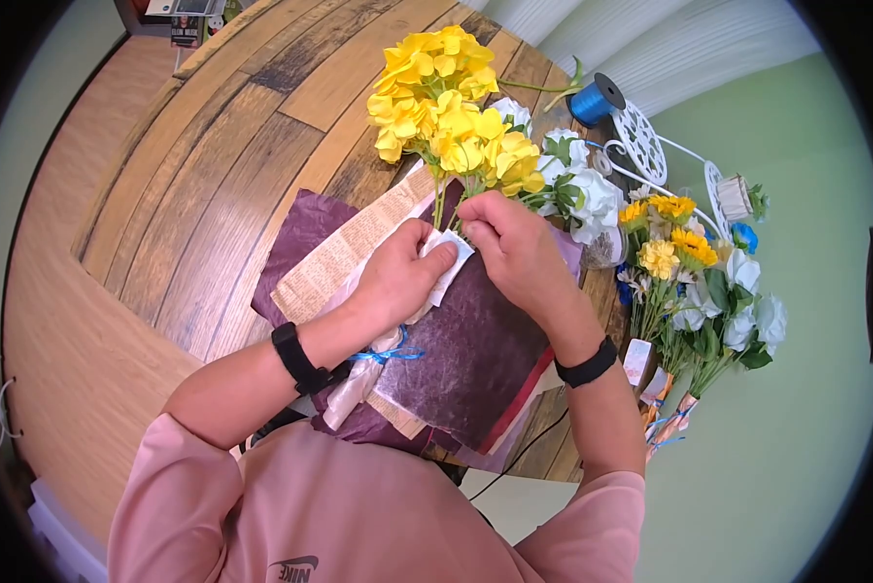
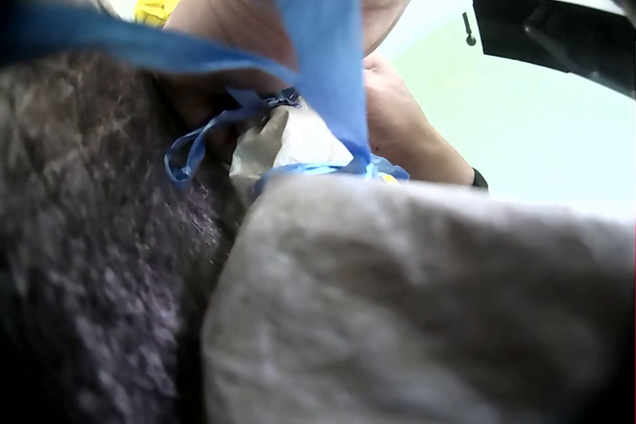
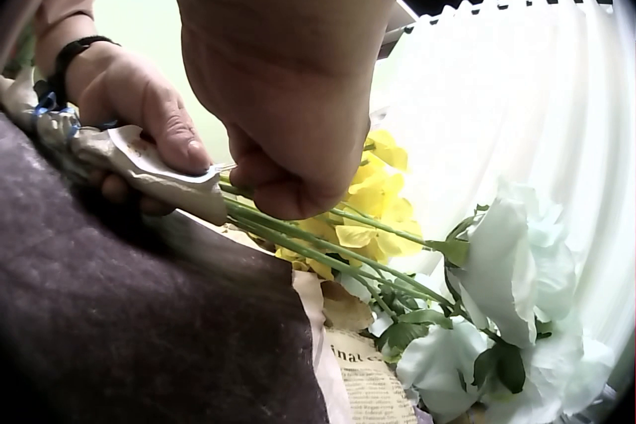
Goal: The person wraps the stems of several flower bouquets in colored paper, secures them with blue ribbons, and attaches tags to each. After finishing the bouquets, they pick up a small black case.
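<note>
My left hand (image 1: 397, 275) grips the paper-wrapped stems of a bouquet, its thumb pressed on a white paper piece (image 1: 449, 264). Just above the wrap, my right hand (image 1: 519, 251) has its fingers curled and pinched at the green stems (image 3: 298, 235); what lies between the fingertips is mostly hidden. Yellow flowers (image 1: 451, 107) and white flowers (image 3: 502, 265) spread beyond the hands. A blue ribbon (image 1: 386, 354) is tied round the lower wrap. Dark purple paper (image 1: 465, 360) and newsprint-patterned paper (image 1: 334, 238) lie under and beside the stems.
A blue ribbon spool (image 1: 596, 99) stands at the table's far right, near a white metal stand (image 1: 640, 146). More bouquets with orange-yellow (image 1: 694, 245) and pale flowers lie along the right edge. Wooden tabletop (image 1: 213, 194) stretches to the left.
</note>
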### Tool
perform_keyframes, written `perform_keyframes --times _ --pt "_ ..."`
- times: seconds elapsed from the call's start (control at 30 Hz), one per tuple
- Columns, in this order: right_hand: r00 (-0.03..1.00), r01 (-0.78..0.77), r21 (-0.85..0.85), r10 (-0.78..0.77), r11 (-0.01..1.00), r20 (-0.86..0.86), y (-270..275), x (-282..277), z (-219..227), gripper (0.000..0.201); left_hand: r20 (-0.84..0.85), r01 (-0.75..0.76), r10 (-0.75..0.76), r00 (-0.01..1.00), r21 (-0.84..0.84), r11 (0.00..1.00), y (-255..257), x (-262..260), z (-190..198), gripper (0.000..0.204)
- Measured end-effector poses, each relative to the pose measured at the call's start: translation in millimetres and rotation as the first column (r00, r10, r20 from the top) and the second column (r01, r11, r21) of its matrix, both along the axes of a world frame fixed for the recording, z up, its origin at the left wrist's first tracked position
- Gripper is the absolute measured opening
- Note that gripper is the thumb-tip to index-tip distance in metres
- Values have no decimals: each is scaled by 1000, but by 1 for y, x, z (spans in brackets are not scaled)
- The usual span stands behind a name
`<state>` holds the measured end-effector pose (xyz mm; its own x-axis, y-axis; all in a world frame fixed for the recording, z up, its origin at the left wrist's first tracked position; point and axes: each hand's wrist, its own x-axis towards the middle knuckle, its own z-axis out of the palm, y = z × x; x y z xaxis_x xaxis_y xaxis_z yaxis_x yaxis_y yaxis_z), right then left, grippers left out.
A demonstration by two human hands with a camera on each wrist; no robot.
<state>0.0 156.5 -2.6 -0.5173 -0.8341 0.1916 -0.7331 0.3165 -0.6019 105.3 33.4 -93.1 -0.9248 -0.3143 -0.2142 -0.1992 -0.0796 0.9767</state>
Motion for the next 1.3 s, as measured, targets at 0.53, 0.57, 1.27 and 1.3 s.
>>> perform_keyframes --times 0.53,0.57,1.27,1.3 --pt "964 -28 -146 -12 989 -266 7 11 -21 17 -52 -7 8 999 8 1000 1 2 10 28" --pt "964 -28 -146 -12 989 -266 8 12 -20 17 -51 -7 7 999 11 1000 1 2 11 28" --pt "978 156 -141 -173 978 -119 10 19 -17 16 -111 -42 37 993 -37 998 3 2 4 26" --pt "979 149 -125 -164 981 -120 10 18 -16 16 -111 -41 37 993 -37 998 3 2 5 26"
